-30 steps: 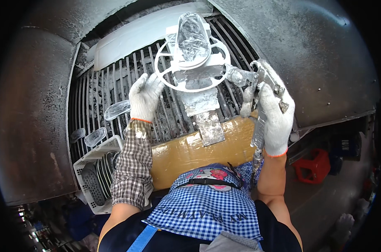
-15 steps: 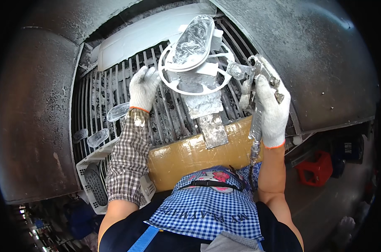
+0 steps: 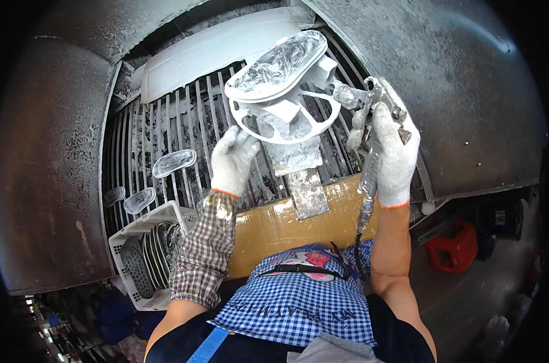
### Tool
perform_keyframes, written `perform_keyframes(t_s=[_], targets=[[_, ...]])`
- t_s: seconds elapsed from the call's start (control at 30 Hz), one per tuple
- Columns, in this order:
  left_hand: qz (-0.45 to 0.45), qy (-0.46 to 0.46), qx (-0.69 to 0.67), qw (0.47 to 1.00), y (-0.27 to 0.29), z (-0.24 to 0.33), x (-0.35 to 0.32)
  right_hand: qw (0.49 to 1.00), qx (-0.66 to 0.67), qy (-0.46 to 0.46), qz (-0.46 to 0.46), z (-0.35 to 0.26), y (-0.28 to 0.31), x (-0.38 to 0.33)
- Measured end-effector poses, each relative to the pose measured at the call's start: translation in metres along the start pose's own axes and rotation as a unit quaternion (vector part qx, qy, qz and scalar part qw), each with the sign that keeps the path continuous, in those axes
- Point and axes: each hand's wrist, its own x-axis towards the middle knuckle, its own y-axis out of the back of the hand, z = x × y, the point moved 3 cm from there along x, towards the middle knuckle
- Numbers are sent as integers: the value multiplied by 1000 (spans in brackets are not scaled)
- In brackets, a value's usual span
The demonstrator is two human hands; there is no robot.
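My right hand [image 3: 396, 145], in a white knit glove, is wrapped round a paint-crusted spray gun [image 3: 371, 121] with its nozzle pointing left. My left hand [image 3: 232, 162], gloved too, has its fingers stretched out at the near left rim of a white spoked wheel [image 3: 274, 139]; whether they touch the rim I cannot tell. Above the wheel a long oval piece [image 3: 274, 69] with a white edge and a crinkled clear film over its face rests tilted on white blocks [image 3: 323, 71]. A paint-caked stand [image 3: 298, 158] is under the wheel.
Slatted grating [image 3: 208, 109] lies below, with several film-covered oval pieces [image 3: 174, 163] at left. A white plastic basket [image 3: 124, 266] holds oval pieces upright. Brown cardboard [image 3: 268, 224] runs along the front; metal walls [image 3: 51, 163] stand at both sides. A red stool [image 3: 453, 247] is at lower right.
The wheel and the oval piece have turned, so the piece now lies more slantwise. My left hand has moved right and nearer to me. My right hand with the spray gun has barely moved.
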Motion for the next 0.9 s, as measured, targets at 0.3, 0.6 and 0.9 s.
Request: perform_keyframes(t_s=[0.3, 0.6, 0.9], targets=[[-52, 47, -60, 996, -13, -20, -21, 999, -6, 30, 29, -5, 12, 13], [-67, 25, -47, 996, -14, -6, -17, 993, -55, 72, 78, -15, 21, 0], [-93, 25, -70, 993, -14, -17, -23, 999, -27, -3, -24, -12, 2, -28]])
